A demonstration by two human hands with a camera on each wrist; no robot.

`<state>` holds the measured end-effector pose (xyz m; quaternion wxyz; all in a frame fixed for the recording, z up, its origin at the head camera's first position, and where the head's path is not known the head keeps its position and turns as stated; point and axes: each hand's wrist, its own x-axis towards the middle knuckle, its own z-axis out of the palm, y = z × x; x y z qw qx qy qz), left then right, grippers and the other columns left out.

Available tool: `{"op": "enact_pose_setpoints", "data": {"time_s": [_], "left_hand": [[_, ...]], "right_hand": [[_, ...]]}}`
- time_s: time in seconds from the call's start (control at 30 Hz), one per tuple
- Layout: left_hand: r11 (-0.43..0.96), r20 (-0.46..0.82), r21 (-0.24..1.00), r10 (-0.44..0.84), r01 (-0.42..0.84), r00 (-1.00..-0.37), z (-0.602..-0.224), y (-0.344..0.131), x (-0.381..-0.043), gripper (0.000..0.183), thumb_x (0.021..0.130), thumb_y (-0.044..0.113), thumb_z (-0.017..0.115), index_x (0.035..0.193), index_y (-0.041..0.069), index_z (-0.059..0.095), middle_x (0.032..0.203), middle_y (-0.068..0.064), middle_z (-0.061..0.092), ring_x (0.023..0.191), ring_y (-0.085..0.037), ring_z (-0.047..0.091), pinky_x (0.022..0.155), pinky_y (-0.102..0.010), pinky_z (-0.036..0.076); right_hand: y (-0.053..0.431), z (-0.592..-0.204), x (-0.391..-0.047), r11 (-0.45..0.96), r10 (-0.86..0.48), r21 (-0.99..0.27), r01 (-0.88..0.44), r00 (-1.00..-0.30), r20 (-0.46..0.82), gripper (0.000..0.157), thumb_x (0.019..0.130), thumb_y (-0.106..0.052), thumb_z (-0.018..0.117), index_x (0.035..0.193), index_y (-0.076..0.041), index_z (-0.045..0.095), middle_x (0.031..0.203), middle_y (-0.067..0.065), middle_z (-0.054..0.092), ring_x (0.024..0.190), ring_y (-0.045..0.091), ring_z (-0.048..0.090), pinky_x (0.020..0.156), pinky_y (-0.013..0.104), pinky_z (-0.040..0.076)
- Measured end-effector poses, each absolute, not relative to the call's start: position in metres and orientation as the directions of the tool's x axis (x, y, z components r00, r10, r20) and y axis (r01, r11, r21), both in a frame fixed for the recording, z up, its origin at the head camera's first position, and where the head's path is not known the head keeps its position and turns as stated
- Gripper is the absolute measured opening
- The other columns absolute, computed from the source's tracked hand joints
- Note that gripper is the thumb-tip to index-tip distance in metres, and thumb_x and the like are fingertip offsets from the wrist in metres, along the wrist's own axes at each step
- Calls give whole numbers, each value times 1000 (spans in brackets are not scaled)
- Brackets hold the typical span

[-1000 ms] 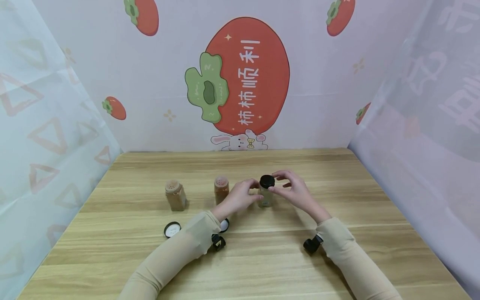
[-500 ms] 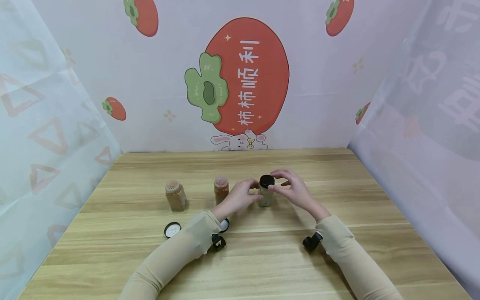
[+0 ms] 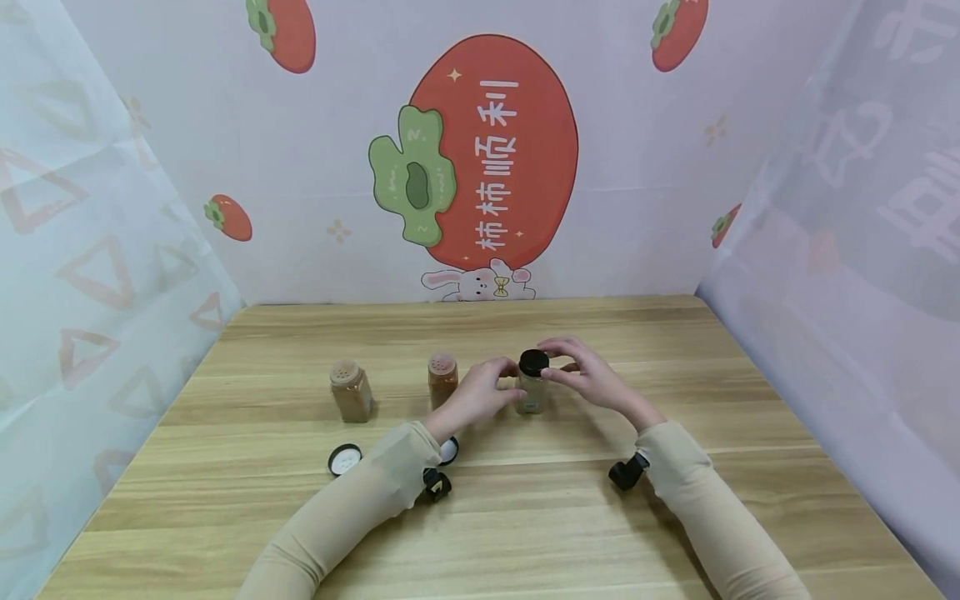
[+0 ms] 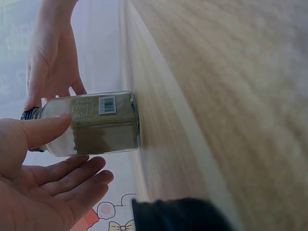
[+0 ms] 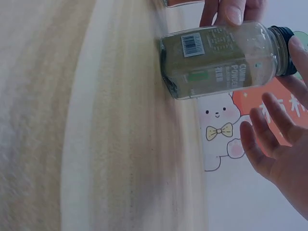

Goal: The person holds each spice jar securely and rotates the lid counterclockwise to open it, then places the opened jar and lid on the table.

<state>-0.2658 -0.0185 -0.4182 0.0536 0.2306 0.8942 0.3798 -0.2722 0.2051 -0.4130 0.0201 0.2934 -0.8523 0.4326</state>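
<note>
A clear glass jar of cumin powder (image 3: 532,395) stands upright on the table, its black lid (image 3: 534,362) in place. My left hand (image 3: 480,392) holds the jar's body from the left, and the left wrist view shows the thumb (image 4: 48,129) pressed against the glass. From the right, my right hand (image 3: 592,379) pinches the lid between thumb and fingers. In the right wrist view the jar (image 5: 216,60) shows its printed label and barcode, with the right thumb (image 5: 298,55) on the lid's edge.
Two spice jars with perforated tops stand to the left: a tan one (image 3: 351,392) and a reddish-brown one (image 3: 442,382). Two black lids lie white side up nearer the front, one (image 3: 345,459) in the open and another (image 3: 448,451) partly behind the left wrist. Patterned cloth walls enclose the wooden table (image 3: 525,533).
My right hand's fingers shift slightly around the lid, and the right wrist swings a little to the right. The left hand and the jar stay in place.
</note>
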Motion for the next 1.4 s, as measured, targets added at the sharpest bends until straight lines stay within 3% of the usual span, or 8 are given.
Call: {"op": "enact_pose_setpoints", "data": {"time_s": [0.23, 0.47, 0.7, 0.87, 1.1, 1.4], "left_hand": [[599, 86, 707, 454, 376, -887, -418, -19, -265, 39, 87, 25, 69, 120, 7, 59, 125, -9, 61, 120, -26, 55, 102, -40, 46], [598, 89, 706, 456, 379, -886, -418, -19, -265, 38, 87, 26, 69, 119, 7, 59, 125, -9, 62, 120, -26, 55, 102, -40, 45], [595, 91, 708, 456, 380, -885, -418, -19, -266, 38, 87, 25, 70, 119, 7, 59, 124, -9, 62, 120, -26, 55, 102, -40, 46], [596, 90, 709, 453, 377, -887, -418, -19, -265, 39, 87, 25, 69, 119, 7, 59, 125, -9, 62, 120, -26, 55, 102, -40, 45], [595, 92, 709, 455, 379, -886, -417, -19, -265, 38, 87, 24, 69, 119, 6, 59, 124, -9, 62, 120, -26, 55, 101, -40, 46], [588, 105, 707, 462, 393, -881, -418, -19, -266, 37, 86, 23, 70, 117, 6, 60, 121, -9, 64, 117, -28, 57, 100, -40, 47]], "right_hand": [[209, -412, -274, 441, -511, -740, -507, -820, 257, 38, 94, -22, 61, 129, -11, 55, 132, 12, 51, 120, 30, 52, 90, 41, 52], [209, -411, -273, 427, -508, -756, -496, -823, 253, 38, 93, -17, 61, 130, -11, 55, 132, 11, 53, 119, 32, 53, 90, 45, 53], [203, -403, -263, 432, -472, -770, -469, -845, 250, 45, 90, -11, 64, 133, -3, 50, 133, 18, 53, 119, 38, 52, 93, 57, 48], [195, -393, -250, 428, -414, -775, -466, -863, 290, 43, 90, -11, 65, 128, 2, 52, 129, 20, 56, 115, 41, 53, 90, 56, 49], [196, -416, -263, 457, -332, -756, -469, -878, 344, 41, 85, -18, 72, 122, -7, 57, 123, 11, 60, 113, 34, 56, 86, 50, 52], [194, -419, -265, 479, -332, -727, -493, -868, 369, 41, 83, -25, 74, 119, -12, 59, 116, 9, 61, 109, 30, 58, 84, 50, 53]]}}
